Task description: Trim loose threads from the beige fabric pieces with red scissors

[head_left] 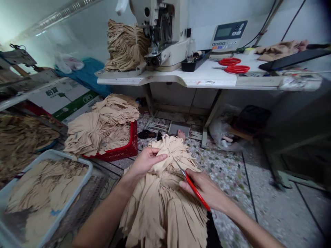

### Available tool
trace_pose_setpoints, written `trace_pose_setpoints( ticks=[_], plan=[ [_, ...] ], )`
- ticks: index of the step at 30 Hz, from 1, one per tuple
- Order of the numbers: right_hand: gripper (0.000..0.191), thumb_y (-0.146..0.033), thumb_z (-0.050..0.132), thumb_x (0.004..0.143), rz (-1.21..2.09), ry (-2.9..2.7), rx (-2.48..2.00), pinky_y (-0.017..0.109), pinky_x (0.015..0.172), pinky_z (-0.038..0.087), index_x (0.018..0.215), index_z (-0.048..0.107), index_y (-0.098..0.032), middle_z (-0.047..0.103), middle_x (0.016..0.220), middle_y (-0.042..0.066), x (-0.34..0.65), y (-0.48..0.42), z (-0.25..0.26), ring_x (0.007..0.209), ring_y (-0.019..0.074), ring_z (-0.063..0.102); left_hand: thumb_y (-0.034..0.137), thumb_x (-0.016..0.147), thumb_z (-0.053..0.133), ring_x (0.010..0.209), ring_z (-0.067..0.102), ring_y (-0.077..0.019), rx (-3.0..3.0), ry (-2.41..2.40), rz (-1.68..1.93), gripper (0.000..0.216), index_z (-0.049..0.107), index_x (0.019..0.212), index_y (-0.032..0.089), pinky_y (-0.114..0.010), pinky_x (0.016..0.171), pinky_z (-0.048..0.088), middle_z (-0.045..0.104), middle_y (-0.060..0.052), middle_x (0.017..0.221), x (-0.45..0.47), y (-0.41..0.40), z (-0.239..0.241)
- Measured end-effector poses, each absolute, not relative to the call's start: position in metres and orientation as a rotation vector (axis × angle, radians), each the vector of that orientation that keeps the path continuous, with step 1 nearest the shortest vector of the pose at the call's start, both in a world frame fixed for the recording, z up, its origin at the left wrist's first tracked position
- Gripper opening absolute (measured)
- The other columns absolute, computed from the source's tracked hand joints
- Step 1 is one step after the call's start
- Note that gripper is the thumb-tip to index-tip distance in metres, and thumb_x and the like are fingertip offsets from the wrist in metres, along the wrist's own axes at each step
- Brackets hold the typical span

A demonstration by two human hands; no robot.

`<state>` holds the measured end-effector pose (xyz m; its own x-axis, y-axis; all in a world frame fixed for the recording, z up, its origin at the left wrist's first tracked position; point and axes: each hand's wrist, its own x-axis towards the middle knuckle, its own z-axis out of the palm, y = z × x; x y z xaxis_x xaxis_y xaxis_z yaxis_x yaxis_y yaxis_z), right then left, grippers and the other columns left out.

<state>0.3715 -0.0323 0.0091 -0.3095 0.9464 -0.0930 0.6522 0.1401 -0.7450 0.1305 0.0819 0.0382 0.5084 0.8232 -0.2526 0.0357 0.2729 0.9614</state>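
A large bundle of beige fabric pieces lies across my lap, fanned out in many layers. My left hand pinches a piece of this fabric between thumb and fingers near the top of the bundle. In my right hand is a pair of red-handled scissors, their metal blades pointing up and left to the cloth just right of my left fingertips. Whether the blade tips touch the fabric is hard to see.
Ahead, a sewing machine stands on a white table with other red scissors and a fabric stack. To the left are a red crate and a clear plastic bin, both holding beige fabric. A bare foot shows below.
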Motion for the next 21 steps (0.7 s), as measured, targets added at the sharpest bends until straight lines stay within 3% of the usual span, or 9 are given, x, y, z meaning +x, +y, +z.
trace_pose_setpoints(
  ticks=[6, 12, 18, 21],
  plan=[
    [0.04, -0.059, 0.051, 0.1, 0.979, -2.048, -1.531, 0.029, 0.059, 0.031, 0.084, 0.047, -0.023, 0.054, 0.071, -0.001, 0.362, -0.017, 0.02, 0.063, 0.0174, 0.048, 0.041, 0.077, 0.084, 0.07, 0.063, -0.015, 1.234, 0.901, 0.625, 0.034, 0.079, 0.09, 0.011, -0.022, 0.064, 0.046, 0.075, -0.006, 0.084, 0.136, 0.08, 0.038],
    [0.037, -0.056, 0.059, 0.096, 0.944, -2.059, -1.509, 0.028, 0.059, 0.029, 0.083, 0.048, -0.023, 0.053, 0.069, -0.002, 0.359, -0.009, 0.014, 0.062, 0.0163, 0.049, 0.042, 0.074, 0.085, 0.071, 0.062, -0.0161, 1.246, 0.876, 0.572, 0.036, 0.079, 0.089, 0.01, -0.023, 0.066, 0.046, 0.074, -0.007, 0.082, 0.133, 0.079, 0.038],
    [0.053, -0.061, 0.067, 0.089, 1.05, -1.925, -1.542, 0.026, 0.054, 0.024, 0.064, 0.042, -0.021, 0.04, 0.056, -0.006, 0.363, -0.006, -0.01, 0.055, 0.0122, 0.035, 0.044, 0.075, 0.084, 0.067, 0.058, -0.0147, 1.243, 0.878, 0.533, 0.036, 0.076, 0.084, 0.009, -0.022, 0.061, 0.042, 0.07, -0.005, 0.077, 0.131, 0.077, 0.032],
    [0.053, -0.062, 0.069, 0.086, 1.086, -1.887, -1.552, 0.025, 0.054, 0.025, 0.066, 0.043, -0.021, 0.041, 0.058, -0.006, 0.367, -0.013, -0.014, 0.056, 0.0123, 0.037, 0.044, 0.078, 0.082, 0.065, 0.056, -0.0131, 1.266, 0.868, 0.517, 0.037, 0.075, 0.081, 0.009, -0.022, 0.062, 0.041, 0.067, -0.004, 0.073, 0.133, 0.074, 0.032]
  ],
)
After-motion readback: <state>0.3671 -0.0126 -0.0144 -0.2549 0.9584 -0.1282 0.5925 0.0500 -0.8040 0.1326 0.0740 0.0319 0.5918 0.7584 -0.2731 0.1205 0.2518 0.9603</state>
